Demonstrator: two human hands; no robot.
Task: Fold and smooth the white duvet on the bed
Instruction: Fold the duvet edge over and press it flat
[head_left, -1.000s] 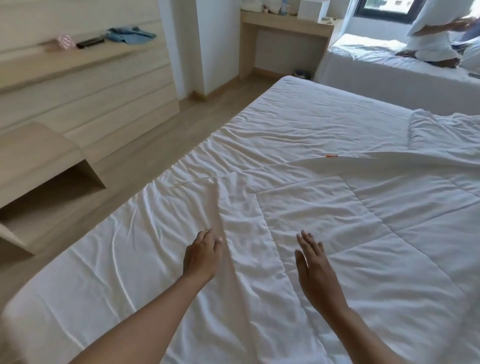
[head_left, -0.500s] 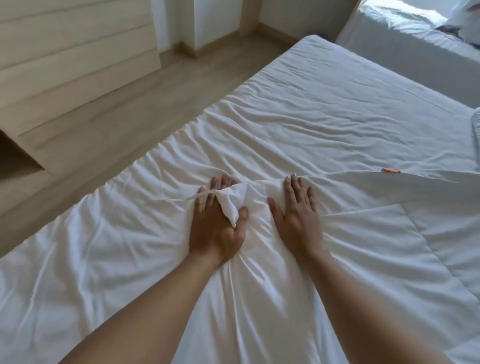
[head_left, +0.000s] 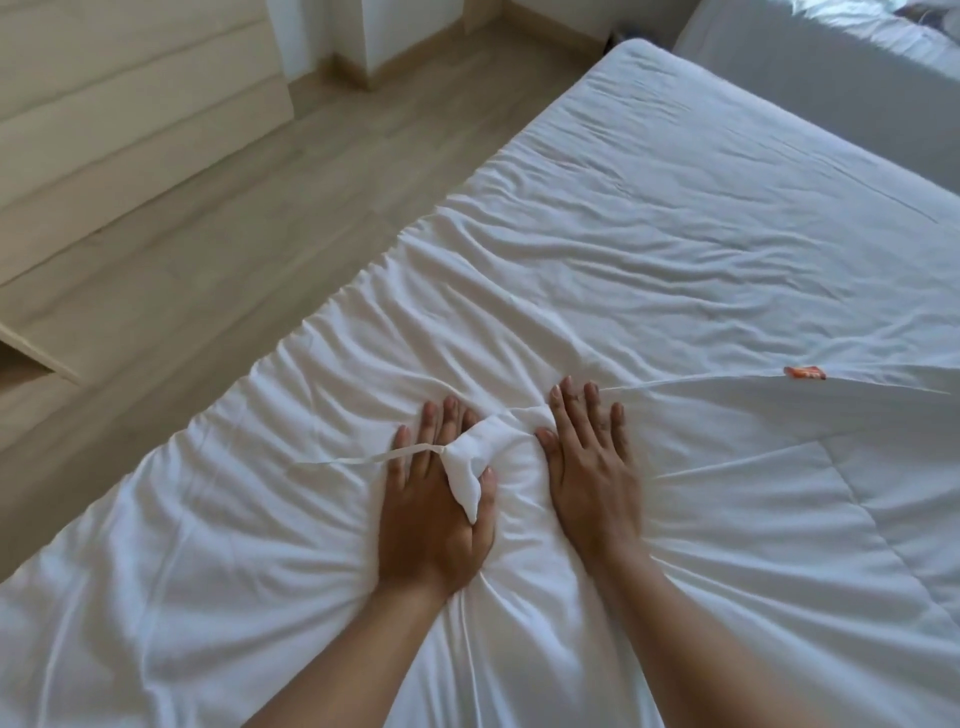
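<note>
- The white duvet (head_left: 753, 519) is spread over the bed (head_left: 727, 171), with a folded edge seen running from the middle toward the right.
- The left hand (head_left: 434, 512) is laid palm down on the duvet; its fingers are extended, while a bunched corner of fabric (head_left: 467, 467) is pinched between the thumb and the side of the forefinger.
- A thin white tie (head_left: 363, 460) is seen trailing from that bunched corner to the left, across the left fingers.
- The right hand (head_left: 592, 467) is pressed flat on the duvet just beside the left one, fingers spread and straight, with nothing gripped.
- Creases are fanned out in the cloth around both hands, and the fabric is gathered between them.
- A small orange tag (head_left: 805, 372) is attached to the folded edge, well to the right of the right hand.
- The wooden floor (head_left: 234, 249) is seen to the left of the bed, bordered by pale panelled furniture (head_left: 130, 104).
- A second bed (head_left: 831, 67) with white covering is partly shown at the upper right.
</note>
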